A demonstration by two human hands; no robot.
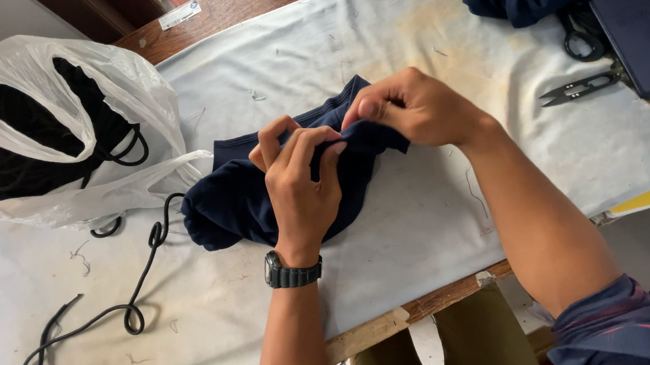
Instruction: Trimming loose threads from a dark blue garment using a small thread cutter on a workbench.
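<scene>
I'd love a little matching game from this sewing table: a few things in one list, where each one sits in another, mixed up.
Things:
1. navy garment
2. black cord
3. thread snips
4. plastic bag

Places:
A. far right of the cloth, beside a dark case
B. pinched in both the left hand and right hand
C. far left, holding black fabric
D. loose on the cloth, near left

Pairs: 1-B, 2-D, 3-A, 4-C

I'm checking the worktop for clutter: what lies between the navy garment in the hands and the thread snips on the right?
In the head view, only bare white table cover lies between the navy garment and the thread snips.
</scene>
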